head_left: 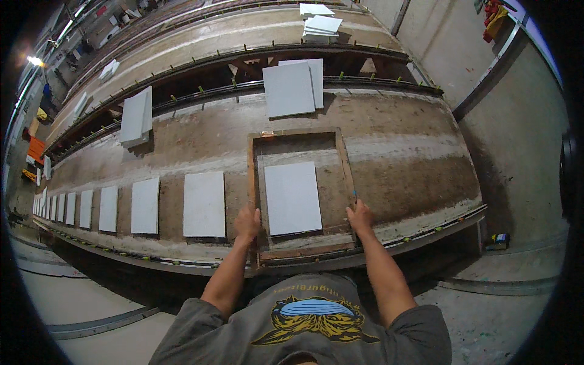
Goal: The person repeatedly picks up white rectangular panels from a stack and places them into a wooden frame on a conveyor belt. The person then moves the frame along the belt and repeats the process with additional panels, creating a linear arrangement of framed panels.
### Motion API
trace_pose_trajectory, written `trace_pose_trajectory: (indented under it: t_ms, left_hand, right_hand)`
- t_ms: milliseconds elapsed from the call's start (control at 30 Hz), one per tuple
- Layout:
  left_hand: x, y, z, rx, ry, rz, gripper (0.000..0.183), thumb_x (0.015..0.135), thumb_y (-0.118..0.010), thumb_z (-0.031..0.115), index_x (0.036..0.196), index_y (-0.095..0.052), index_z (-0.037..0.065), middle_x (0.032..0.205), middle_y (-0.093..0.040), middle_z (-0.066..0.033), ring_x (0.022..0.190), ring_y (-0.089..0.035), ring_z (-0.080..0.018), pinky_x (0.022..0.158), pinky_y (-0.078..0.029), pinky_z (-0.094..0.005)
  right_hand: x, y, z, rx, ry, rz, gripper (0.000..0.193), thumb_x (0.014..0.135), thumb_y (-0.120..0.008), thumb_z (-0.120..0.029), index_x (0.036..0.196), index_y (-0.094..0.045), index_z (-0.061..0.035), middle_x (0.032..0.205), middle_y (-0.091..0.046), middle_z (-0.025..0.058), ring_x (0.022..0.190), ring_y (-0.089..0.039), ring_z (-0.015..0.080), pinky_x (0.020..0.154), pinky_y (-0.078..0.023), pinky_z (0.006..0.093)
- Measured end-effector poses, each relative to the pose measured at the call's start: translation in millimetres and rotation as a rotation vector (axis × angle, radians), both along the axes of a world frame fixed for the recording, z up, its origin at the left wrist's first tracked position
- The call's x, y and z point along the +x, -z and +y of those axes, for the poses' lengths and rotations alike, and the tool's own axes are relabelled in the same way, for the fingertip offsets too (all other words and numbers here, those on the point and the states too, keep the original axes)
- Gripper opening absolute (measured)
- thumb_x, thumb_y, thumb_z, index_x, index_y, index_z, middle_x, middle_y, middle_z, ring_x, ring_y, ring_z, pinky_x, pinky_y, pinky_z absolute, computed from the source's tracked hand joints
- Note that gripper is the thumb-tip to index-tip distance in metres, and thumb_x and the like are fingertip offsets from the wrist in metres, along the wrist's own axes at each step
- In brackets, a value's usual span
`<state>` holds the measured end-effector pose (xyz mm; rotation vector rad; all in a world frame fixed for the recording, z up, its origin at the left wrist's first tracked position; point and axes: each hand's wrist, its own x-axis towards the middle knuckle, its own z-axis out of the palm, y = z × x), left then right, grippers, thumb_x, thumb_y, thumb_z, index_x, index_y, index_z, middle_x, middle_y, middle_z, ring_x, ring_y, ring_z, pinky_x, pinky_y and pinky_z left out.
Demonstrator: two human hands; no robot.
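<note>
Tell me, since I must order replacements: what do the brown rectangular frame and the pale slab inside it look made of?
Brown rectangular frame: looks like wood, rough, worn and stained. Pale slab: flat, matte grey-white, possibly cement or plaster board; the view cannot settle which.

A row of white tiles [146,205] lies along the long, dusty bench [413,164], running off to the left. Two tile stacks [293,88] sit across the rails behind, another leans at the left [135,115], and more rest on the far bench [321,25]. Grey floor [517,146] lies to the right.
</note>
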<state>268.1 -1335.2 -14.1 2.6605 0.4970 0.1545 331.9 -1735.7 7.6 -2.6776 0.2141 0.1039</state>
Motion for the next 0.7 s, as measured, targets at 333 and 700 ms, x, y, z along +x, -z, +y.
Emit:
trace_pose_trajectory:
  t_ms: [333, 700]
  left_hand:
    - [28, -84, -29, -0.118, 0.042, -0.062, 0.043, 0.094, -0.063, 0.038, 0.116, -0.061, 0.002, 0.102, -0.065, -0.0230, 0.096, -0.063, -0.0436, 0.081, -0.050, -0.0522]
    - [100, -74, -196, -0.179, 0.076, -0.270, 0.048, 0.094, -0.065, 0.033, 0.131, -0.056, 0.004, 0.112, -0.064, -0.0183, 0.101, -0.065, -0.0381, 0.083, -0.052, -0.0471]
  right_hand:
    - [26, -68, -24, -0.020, 0.040, 0.024, 0.049, 0.085, -0.073, -0.033, 0.116, -0.061, 0.0015, 0.106, -0.068, 0.0222, 0.097, -0.066, 0.0416, 0.081, -0.052, 0.0505]
    - [87, -52, -202, 0.046, 0.061, -0.240, 0.045, 0.087, -0.071, -0.031, 0.122, -0.062, -0.0039, 0.112, -0.067, 0.0201, 0.103, -0.065, 0.0378, 0.086, -0.051, 0.0479]
